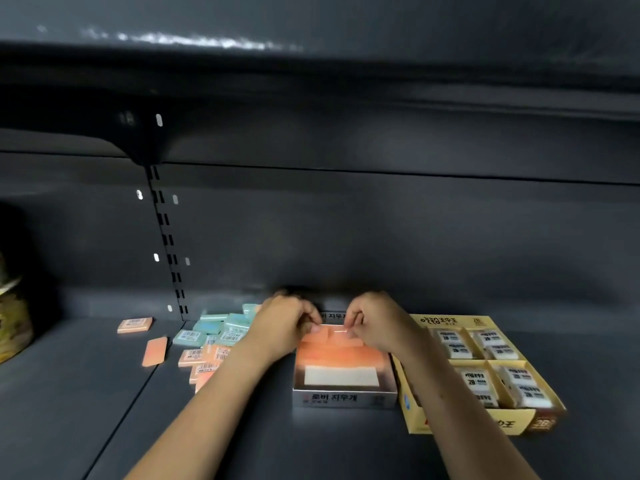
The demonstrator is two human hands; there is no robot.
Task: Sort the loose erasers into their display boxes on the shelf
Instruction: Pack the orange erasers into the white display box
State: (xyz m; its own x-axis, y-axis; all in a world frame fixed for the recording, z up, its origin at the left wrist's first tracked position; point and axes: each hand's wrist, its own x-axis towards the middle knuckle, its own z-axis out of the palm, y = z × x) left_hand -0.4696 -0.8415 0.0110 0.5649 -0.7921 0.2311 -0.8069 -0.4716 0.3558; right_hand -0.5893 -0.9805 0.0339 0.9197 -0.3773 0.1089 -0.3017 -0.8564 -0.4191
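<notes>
Dim dark grey metal shelving point(104, 393), slotted upright point(166, 230), back panel point(381, 230).

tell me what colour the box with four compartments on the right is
Yellow, with dark lettering: the four-compartment box shows best in the head view.

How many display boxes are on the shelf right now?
2. A silver box sits in the middle under both hands; a yellow box is beside it on the right. None other shows.
</notes>
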